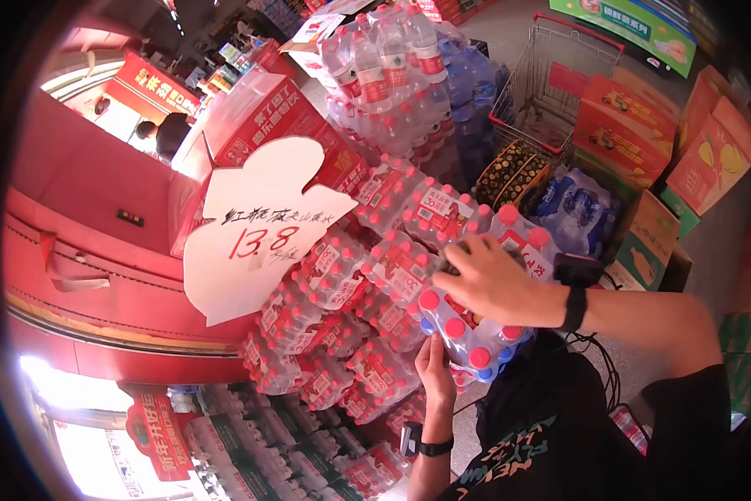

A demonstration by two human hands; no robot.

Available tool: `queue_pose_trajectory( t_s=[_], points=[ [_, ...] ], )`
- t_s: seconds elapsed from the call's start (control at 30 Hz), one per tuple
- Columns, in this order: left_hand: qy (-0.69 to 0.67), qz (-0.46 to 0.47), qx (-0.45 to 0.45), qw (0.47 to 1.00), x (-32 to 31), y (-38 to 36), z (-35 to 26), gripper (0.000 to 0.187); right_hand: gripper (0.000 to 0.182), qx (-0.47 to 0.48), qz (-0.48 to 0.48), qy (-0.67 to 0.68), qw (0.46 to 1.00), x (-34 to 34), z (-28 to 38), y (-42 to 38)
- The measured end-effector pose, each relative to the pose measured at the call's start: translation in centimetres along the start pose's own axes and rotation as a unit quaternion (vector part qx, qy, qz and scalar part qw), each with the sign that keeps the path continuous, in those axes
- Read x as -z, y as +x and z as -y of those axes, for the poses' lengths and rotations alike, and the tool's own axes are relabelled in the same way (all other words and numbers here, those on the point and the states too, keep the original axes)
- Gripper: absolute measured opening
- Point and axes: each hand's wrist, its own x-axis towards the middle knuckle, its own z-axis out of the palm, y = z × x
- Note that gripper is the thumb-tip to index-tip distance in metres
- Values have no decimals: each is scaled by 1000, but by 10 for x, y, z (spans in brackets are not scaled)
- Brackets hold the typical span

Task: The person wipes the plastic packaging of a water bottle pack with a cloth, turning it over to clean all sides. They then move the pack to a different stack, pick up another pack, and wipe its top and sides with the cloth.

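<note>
A shrink-wrapped bottle pack (pixel 474 334) with red caps, and some blue ones at its lower edge, is tilted close to my dark shirt. My right hand (pixel 488 280) reaches over its upper side, fingers curled down; its fingertips are partly in shadow. Against the pack's lower left edge, my left hand (pixel 435 371) has its fingers pressed together, its palm side partly hidden. Both wrists wear black bands. Beyond my hands is a stack of similar red-labelled packs (pixel 400 267).
A white price sign (pixel 262 225) stands left of the stack. Tall wrapped bottles (pixel 384 58), a shopping cart (pixel 551 79), a black patterned box (pixel 513 175) and red cartons (pixel 626 125) lie beyond. Green-labelled packs (pixel 258 451) are at lower left. A person (pixel 171 134) is far off.
</note>
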Motion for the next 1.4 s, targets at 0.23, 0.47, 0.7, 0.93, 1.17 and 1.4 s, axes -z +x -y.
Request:
queue_pose_trajectory(
  t_s=[0.23, 0.47, 0.7, 0.93, 1.17, 1.4],
  points=[
    [-38, -4, 2, 999, -4, 0, 0, 37, 26, -146, -77, -10, 986, 27, -75, -33],
    [-12, -18, 10, 1000, -5, -3, -4, 36, 16, -282, -118, 361, 881, 20, -113, -50],
    [-38, -79, -16, 996, -11, -6, 13, 38, 14, -401, -146, 490, 760, -47, -134, -133],
    [-5, -190, -63, 980, -32, -8, 13, 34, 22, -448, -61, 401, 797, -85, -141, -182],
    [132, -174, -123, 968, -36, -17, 14, 24, 20, -267, -150, 541, 783, 12, -154, -104],
    [14, -187, -94, 978, -27, -17, 20, 29, 22, -361, -55, 453, 814, -70, -152, -157]
  ],
)
